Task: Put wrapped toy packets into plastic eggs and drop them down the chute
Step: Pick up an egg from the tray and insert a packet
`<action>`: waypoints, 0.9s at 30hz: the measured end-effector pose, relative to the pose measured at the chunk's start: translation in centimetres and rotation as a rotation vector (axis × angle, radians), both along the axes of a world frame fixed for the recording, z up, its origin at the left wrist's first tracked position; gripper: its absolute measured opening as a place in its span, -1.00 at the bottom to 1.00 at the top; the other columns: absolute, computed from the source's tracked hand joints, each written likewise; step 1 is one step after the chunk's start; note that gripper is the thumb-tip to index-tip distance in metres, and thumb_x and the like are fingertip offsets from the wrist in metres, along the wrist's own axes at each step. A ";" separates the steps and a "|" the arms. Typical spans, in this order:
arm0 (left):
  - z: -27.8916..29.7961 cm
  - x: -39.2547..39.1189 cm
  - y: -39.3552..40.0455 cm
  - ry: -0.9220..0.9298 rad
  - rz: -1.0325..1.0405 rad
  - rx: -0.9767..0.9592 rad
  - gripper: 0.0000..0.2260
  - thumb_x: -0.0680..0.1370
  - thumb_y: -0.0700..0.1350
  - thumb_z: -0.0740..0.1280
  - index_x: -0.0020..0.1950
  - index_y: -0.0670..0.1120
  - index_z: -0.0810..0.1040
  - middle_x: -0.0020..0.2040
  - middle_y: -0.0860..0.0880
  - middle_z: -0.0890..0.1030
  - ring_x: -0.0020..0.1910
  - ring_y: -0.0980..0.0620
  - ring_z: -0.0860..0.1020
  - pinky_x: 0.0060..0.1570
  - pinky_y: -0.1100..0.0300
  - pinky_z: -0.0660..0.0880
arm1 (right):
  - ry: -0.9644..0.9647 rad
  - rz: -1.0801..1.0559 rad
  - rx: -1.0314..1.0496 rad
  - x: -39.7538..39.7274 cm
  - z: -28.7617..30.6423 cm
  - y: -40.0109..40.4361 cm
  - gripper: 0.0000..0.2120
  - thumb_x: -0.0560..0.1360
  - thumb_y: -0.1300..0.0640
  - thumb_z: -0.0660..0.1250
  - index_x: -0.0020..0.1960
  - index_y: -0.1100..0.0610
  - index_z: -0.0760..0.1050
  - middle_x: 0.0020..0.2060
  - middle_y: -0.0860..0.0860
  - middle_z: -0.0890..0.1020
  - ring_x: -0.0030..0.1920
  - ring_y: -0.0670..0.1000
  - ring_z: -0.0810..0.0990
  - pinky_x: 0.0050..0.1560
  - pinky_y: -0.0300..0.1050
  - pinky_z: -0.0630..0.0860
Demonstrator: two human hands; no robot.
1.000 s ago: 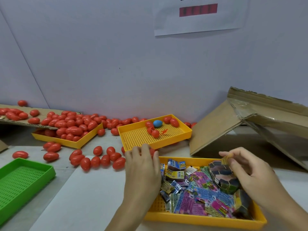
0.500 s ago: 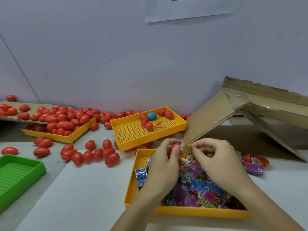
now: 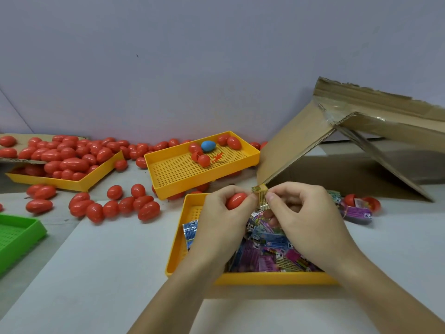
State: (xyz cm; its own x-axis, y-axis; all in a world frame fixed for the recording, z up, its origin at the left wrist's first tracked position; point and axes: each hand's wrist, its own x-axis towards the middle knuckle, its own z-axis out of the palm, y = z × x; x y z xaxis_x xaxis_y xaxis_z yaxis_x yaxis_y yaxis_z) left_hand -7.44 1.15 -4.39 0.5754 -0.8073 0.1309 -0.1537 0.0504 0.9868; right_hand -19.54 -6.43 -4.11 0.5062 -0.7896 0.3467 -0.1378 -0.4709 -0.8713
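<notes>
My left hand (image 3: 220,220) grips a red plastic egg (image 3: 235,200) above the near yellow tray (image 3: 177,247), which holds several colourful wrapped toy packets (image 3: 272,249). My right hand (image 3: 301,220) pinches a small yellow folded packet (image 3: 260,196) right beside the egg, touching the left thumb. The cardboard chute (image 3: 296,145) slopes down just behind both hands.
A second yellow tray (image 3: 178,174) with a blue egg (image 3: 208,145) and red eggs sits behind. A third yellow tray (image 3: 79,184) heaped with red eggs is at the left, loose red eggs (image 3: 113,208) scattered before it. A green tray (image 3: 21,235) lies far left. Opened eggs and packets (image 3: 356,208) lie right.
My left hand lifted a red egg from near the tray's far edge, and my right hand carried the yellow packet left to meet it. The view tilted down.
</notes>
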 end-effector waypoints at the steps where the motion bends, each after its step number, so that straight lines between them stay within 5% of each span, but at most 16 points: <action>1: 0.0 0.0 0.0 0.004 -0.003 -0.004 -0.89 0.55 -0.10 0.41 -0.18 -0.01 0.62 -0.43 0.20 0.53 -0.43 0.24 0.51 -0.39 0.38 0.43 | -0.002 -0.008 -0.001 0.0 0.0 0.0 -0.85 0.57 0.14 0.34 -0.14 0.01 0.64 -0.37 -0.06 0.68 -0.33 -0.06 0.66 -0.28 -0.09 0.62; 15: 0.0 0.0 0.1 -0.037 0.043 -0.008 -0.89 0.52 0.01 0.45 -0.19 0.04 0.62 -0.34 0.16 0.57 -0.34 0.16 0.53 -0.31 0.30 0.48 | -0.077 0.018 0.112 -0.2 0.1 -0.4 -0.86 0.56 0.15 0.35 -0.14 -0.01 0.62 -0.30 -0.15 0.65 -0.29 -0.19 0.60 -0.27 -0.32 0.52; 21: 0.3 0.1 0.1 0.135 -0.007 -0.033 -0.88 0.47 -0.02 0.48 -0.21 -0.03 0.63 -0.36 0.10 0.49 -0.38 0.15 0.46 -0.33 0.25 0.48 | -0.119 0.190 0.345 -0.5 0.3 -1.6 -0.69 0.58 0.24 0.29 -0.29 0.00 0.59 -0.39 -0.05 0.51 -0.35 -0.04 0.47 -0.31 -0.17 0.41; 27: 0.5 -0.2 0.2 -0.205 0.094 -0.127 -0.93 0.53 -0.07 0.44 -0.15 0.04 0.62 -0.23 0.24 0.57 -0.21 0.20 0.54 -0.24 0.30 0.51 | -0.031 0.308 0.336 -0.9 0.4 -2.4 -0.84 0.37 0.00 0.29 -0.25 0.02 0.63 -0.39 -0.04 0.52 -0.32 -0.02 0.48 -0.35 -0.21 0.42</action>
State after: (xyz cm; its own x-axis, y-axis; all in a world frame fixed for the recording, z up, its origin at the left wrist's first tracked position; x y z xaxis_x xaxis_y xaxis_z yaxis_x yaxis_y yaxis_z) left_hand -7.60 1.38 -3.88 0.5984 -0.7210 0.3494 -0.3594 0.1481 0.9213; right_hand -20.44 -8.86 -3.68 0.7286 -0.6751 0.1157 -0.0068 -0.1760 -0.9844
